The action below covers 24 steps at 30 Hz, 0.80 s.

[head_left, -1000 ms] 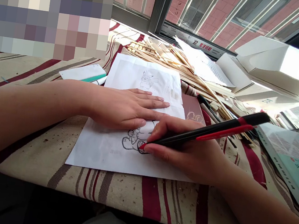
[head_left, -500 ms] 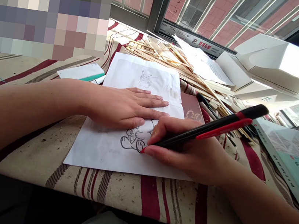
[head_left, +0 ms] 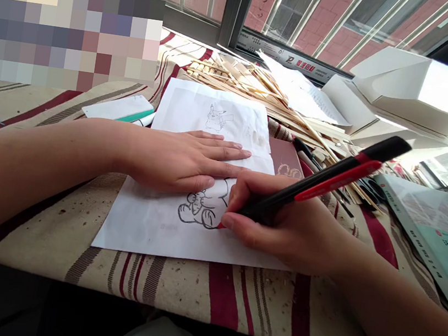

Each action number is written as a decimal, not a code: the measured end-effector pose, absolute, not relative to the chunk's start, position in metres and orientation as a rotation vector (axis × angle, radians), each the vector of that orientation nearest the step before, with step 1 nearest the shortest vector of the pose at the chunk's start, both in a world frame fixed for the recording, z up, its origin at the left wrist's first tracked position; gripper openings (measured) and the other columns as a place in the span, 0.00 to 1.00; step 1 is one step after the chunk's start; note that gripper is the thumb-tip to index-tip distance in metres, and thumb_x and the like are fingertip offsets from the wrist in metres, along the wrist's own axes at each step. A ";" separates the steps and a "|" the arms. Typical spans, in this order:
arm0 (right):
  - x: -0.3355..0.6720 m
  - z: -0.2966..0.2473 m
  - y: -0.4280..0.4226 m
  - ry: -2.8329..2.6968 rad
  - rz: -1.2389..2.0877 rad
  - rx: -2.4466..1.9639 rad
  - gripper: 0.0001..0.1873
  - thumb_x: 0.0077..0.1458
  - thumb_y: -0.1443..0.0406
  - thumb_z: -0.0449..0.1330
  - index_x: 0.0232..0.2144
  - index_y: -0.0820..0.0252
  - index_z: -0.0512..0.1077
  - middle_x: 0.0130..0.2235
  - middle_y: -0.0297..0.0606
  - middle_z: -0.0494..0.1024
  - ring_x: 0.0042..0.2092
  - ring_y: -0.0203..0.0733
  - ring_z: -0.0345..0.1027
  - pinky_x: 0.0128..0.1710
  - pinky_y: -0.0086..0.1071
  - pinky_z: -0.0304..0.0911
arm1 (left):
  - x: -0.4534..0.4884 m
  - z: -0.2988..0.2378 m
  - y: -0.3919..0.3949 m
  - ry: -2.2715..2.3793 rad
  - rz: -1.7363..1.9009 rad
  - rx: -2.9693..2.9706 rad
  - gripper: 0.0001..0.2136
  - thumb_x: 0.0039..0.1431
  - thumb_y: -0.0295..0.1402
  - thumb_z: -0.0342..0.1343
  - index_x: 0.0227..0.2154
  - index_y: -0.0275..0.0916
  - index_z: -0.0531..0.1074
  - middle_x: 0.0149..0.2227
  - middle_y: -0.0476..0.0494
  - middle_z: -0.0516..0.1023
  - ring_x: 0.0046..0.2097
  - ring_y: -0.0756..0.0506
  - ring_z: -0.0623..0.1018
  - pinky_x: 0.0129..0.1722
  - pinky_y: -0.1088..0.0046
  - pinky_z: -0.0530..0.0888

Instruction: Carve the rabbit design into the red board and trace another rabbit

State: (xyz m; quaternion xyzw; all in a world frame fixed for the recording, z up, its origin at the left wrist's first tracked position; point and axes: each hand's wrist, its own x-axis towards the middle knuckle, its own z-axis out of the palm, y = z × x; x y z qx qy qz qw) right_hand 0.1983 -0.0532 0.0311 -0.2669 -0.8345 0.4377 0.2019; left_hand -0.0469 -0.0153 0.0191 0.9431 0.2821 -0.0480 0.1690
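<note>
A white sheet of paper point(head_left: 132, 227) lies on the striped tablecloth. My left hand point(head_left: 191, 160) rests flat across it, fingers stretched out and a little apart, covering part of a drawing. In my right hand point(head_left: 279, 220) is a black and red pen point(head_left: 326, 182), gripped near its tip and slanting up to the right. The pen's tip is at the lower edge of a black-line cartoon figure point(head_left: 197, 209) with rounded feet. A smaller cartoon drawing point(head_left: 216, 117) with pointed ears shows higher on the sheet.
A brown notebook or box point(head_left: 284, 157) lies partly under the paper. Thin wooden sticks point(head_left: 260, 87) and loose papers are heaped by the window. White boxes point(head_left: 410, 88) and a pale green book point(head_left: 438, 248) stand at right. A white and green item point(head_left: 121, 109) lies at left.
The pen's tip has moved slightly right along the bottom of the figure, and the black line there is longer. The pen's upper end is tilted higher. My left hand stays flat on the paper.
</note>
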 end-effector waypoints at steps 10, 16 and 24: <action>0.199 0.028 -0.054 -2.059 1.334 -0.791 0.11 0.60 0.67 0.70 0.30 0.55 0.70 0.26 0.28 0.76 0.27 0.33 0.66 0.26 0.29 0.62 | -0.047 0.017 -0.016 0.802 -0.139 2.695 0.33 0.77 0.43 0.39 0.82 0.47 0.54 0.85 0.51 0.40 0.85 0.40 0.44 0.83 0.58 0.40; 0.185 0.025 -0.064 -2.072 1.216 -0.844 0.12 0.60 0.67 0.69 0.29 0.55 0.69 0.25 0.28 0.76 0.26 0.32 0.63 0.24 0.28 0.58 | -0.048 0.016 -0.016 0.802 -0.125 2.700 0.31 0.79 0.43 0.40 0.81 0.46 0.57 0.85 0.49 0.43 0.85 0.38 0.47 0.83 0.57 0.42; 0.181 0.023 -0.063 -2.109 1.206 -0.873 0.12 0.60 0.68 0.65 0.28 0.55 0.67 0.24 0.25 0.71 0.25 0.30 0.58 0.24 0.29 0.57 | -0.048 0.013 -0.016 0.775 -0.091 2.722 0.31 0.78 0.42 0.40 0.81 0.45 0.58 0.85 0.48 0.43 0.84 0.39 0.47 0.83 0.59 0.42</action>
